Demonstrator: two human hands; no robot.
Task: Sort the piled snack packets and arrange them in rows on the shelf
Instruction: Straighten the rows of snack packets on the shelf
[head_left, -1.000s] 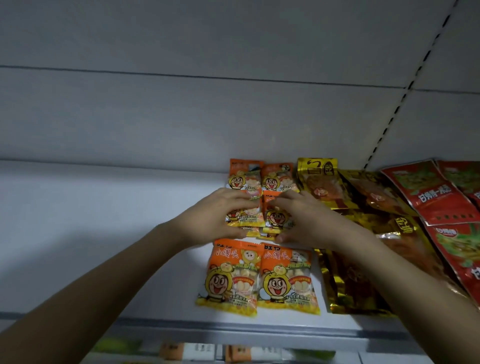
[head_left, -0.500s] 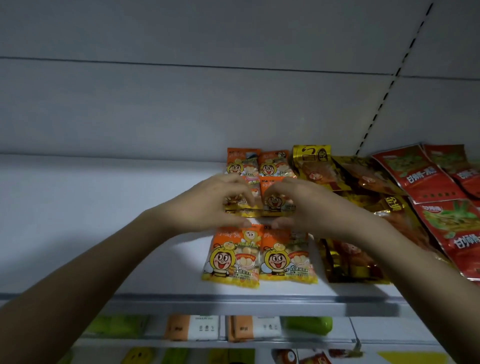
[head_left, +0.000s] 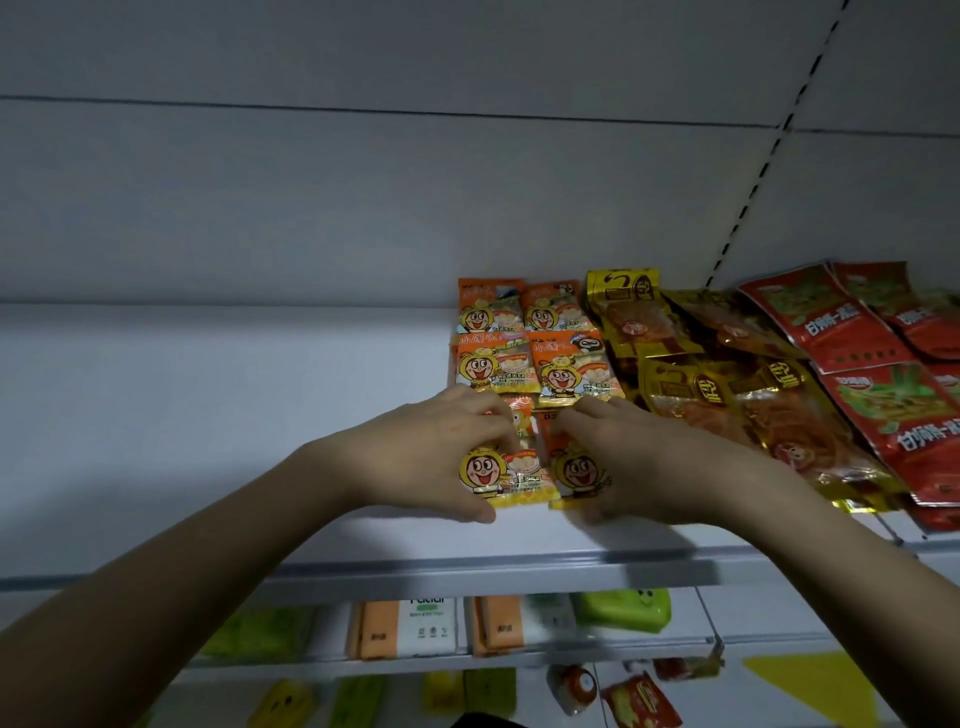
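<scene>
Orange snack packets with a cartoon face lie in two columns on the white shelf (head_left: 208, 415). The back pair (head_left: 488, 312) and the middle pair (head_left: 571, 374) lie uncovered. My left hand (head_left: 431, 457) grips the front left orange packet (head_left: 498, 475), fingers on top and thumb at its near edge. My right hand (head_left: 644, 467) grips the front right orange packet (head_left: 574, 473) the same way. The two front packets touch side by side near the shelf's front edge.
Gold packets (head_left: 675, 332) lie piled right of the orange ones, with red packets (head_left: 826, 322) overlapping further right. The shelf's metal front lip (head_left: 467, 571) runs below my hands. A lower shelf holds orange-and-white boxes (head_left: 405, 626) and a green pack (head_left: 623, 608).
Both hands have come off the middle pair of orange packets and moved nearer, onto the front pair. The middle pair now lies uncovered.
</scene>
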